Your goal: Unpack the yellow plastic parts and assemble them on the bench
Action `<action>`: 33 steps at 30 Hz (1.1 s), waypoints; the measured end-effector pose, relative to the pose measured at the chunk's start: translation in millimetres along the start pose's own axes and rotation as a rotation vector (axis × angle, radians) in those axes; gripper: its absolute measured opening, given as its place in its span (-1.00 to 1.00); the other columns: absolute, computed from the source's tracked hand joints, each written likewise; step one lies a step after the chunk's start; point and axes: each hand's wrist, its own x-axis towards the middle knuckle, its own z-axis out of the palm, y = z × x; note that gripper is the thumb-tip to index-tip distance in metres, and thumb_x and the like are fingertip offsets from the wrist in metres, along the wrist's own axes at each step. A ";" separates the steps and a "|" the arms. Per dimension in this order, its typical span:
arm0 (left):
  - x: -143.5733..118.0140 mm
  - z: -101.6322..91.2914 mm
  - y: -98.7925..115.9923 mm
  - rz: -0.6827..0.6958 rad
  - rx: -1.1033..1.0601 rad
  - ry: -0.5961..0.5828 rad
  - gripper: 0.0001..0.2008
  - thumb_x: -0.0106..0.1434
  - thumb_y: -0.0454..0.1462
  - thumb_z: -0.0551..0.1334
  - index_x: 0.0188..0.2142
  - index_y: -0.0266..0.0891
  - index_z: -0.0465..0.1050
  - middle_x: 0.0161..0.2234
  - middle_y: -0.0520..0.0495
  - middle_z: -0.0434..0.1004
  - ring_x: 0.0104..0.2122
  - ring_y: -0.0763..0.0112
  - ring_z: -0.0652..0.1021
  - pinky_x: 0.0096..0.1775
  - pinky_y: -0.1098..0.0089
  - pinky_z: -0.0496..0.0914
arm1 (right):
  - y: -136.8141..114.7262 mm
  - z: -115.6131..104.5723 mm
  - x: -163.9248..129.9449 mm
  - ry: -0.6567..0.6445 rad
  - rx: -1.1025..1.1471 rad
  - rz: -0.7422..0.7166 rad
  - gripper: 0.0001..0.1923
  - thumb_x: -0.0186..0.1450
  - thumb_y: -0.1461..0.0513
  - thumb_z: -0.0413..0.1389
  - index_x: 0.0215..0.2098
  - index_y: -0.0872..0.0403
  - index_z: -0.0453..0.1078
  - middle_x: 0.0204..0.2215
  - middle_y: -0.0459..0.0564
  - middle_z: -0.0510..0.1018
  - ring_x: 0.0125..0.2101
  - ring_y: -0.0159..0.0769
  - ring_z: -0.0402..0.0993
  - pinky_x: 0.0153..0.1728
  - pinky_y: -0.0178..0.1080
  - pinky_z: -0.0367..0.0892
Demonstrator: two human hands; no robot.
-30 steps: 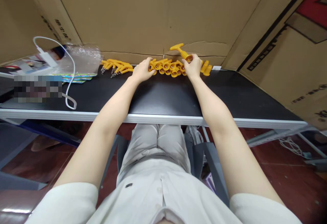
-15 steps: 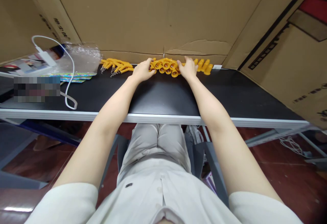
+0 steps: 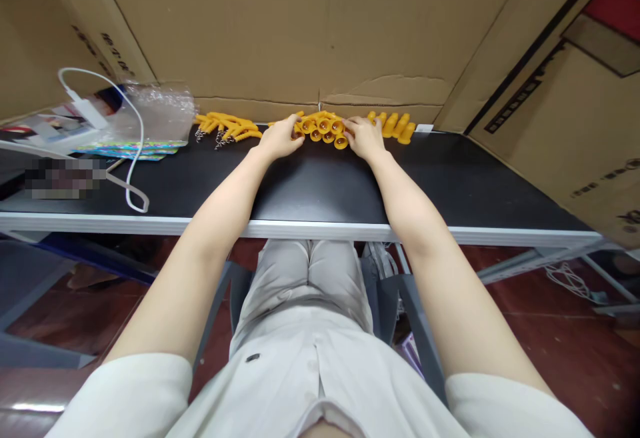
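Observation:
A pile of yellow cup-shaped pieces (image 3: 324, 126) lies against the cardboard at the back of the black table, with the hollow mouths towards me. At its left end my left hand (image 3: 279, 138) curls its thumb and fingers round one of the pieces. My right hand (image 3: 367, 137) has its thumb and fingers on a piece at the pile's right end; the fingers partly hide it. Right of that hand, several more yellow pieces (image 3: 400, 128) lean side by side, narrow ends up. Yellow sticks with metal spiral ends (image 3: 227, 126) lie to the left.
A clear plastic bag (image 3: 165, 108) and colourful flat packets (image 3: 150, 150) lie at the left, near a white cable (image 3: 141, 131) joined to a white block (image 3: 93, 113). Cardboard walls (image 3: 280, 31) enclose the back and sides. A pale metal edge (image 3: 320, 230) runs along the table's front.
My right hand has shifted slightly left, its fingers now closer together on the pile's right end. My left hand stays nearly in place. The whole view has moved very slightly.

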 end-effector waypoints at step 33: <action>3.6 -2.2 -52.1 -0.424 0.081 0.147 -0.35 0.35 -0.39 0.13 0.42 -0.43 0.43 0.45 -0.55 0.39 0.48 -0.25 0.34 0.51 -0.22 0.14 | 78.4 -10.6 -23.8 -0.273 0.034 0.739 -0.30 0.69 0.01 -0.14 0.71 0.02 0.07 0.68 0.26 -0.02 0.68 0.17 -0.13 0.60 0.45 -0.24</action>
